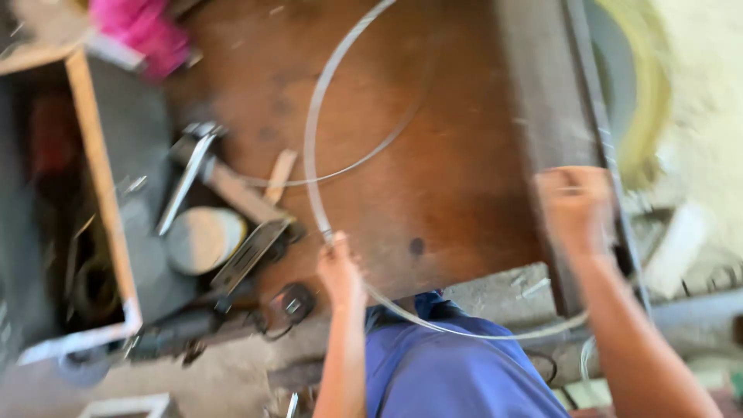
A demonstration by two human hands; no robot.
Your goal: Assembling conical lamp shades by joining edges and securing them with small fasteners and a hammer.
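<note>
- The left hand (340, 271), low in the middle of the frame, is closed round a thin grey metal band (309, 147); the fingers are curled shut on it where the band comes down from its big curve
- The right hand (576, 205), at the right of the frame, is balled into a fist over the dark steel bar (542, 101) that runs down the right side of the table (457, 178); the band sweeps up toward it from below, but blur hides whether the fist truly has the band's other end
- The band itself rises from the left hand, arcs over the brown table top to the upper middle of the frame, and from the same hand loops down across the blue clothing (449, 371) toward the right forearm
- Judged from this: a strip bent this far stores spring, so if either grip slackens the loose end could whip back toward the arms or body
- Its edge looks thin, and bare palms sliding along it could be cut
- The curve passes just beside the clutter at centre left: a pale round tin (203, 238), flat metal tools (186, 174) and the open wooden box (97, 178); a swing of the band could catch and knock these
- The pink cloth (143, 27) at upper left lies well apart from the band
- The whole view is smeared by motion, so fine contact points cannot be told
</note>
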